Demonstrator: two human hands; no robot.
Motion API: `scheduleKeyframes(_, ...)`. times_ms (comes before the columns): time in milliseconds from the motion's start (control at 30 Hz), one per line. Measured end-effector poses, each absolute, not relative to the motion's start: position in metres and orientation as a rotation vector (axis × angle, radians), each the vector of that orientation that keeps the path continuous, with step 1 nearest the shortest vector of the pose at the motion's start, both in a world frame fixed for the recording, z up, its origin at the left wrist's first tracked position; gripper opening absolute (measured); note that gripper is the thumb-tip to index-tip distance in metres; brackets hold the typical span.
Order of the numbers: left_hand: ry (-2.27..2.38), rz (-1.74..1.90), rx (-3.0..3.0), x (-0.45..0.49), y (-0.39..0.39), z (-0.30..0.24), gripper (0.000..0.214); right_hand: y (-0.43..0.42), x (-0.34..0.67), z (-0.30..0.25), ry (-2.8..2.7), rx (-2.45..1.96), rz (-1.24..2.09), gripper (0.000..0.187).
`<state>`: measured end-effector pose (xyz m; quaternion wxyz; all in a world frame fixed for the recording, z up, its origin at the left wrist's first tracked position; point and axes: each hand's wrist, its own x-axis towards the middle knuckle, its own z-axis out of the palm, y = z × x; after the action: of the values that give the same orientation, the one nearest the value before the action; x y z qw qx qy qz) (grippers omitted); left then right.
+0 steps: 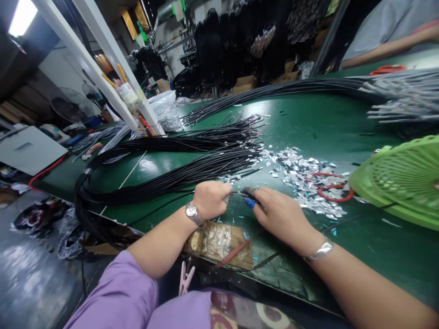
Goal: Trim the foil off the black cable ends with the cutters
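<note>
My left hand (211, 200), with a watch at the wrist, is closed around the end part of a thin black cable (161, 209) that trails off to the left. Facing it, my right hand (279, 214) pinches at the cable's tip; a blue cover is on its thumb and dark covers are on its fingers. What lies between the right fingertips is mostly hidden. Just beyond both hands lies a thick bundle of black cables (192, 171), their stripped ends fanned out. Silvery foil scraps (308, 173) are heaped beyond my right hand.
A green fan guard (404, 178) stands at the right, beside red scissor handles (336, 195) among the scraps. Brown tape (221, 242) covers a patch at the near table edge. More cables (291, 87) lie across the back. A person's forearm (387, 51) rests far right.
</note>
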<state>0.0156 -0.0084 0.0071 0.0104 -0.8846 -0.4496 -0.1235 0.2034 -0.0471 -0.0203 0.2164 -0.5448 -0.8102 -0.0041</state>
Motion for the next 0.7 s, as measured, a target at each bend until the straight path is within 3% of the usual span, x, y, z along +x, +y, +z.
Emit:
scheduleKeyframes(200,-1.254,-0.327,-2.720,0.015,-0.011,0.005,0.020,-0.048,0.202,-0.017,-2.290,-1.498,-0.008,0.018)
scheduleKeyframes(400,-1.275,-0.345,-2.737,0.015,-0.009,0.005,0.014,-0.046,0.205,-0.018,-2.271,-1.538,0.046,0.024)
scheduleKeyframes(700,-1.459,-0.541,-3.267,0.021,0.006,0.001,0.022,-0.032,0.204,-0.024,-1.946,-1.508,0.625,0.019)
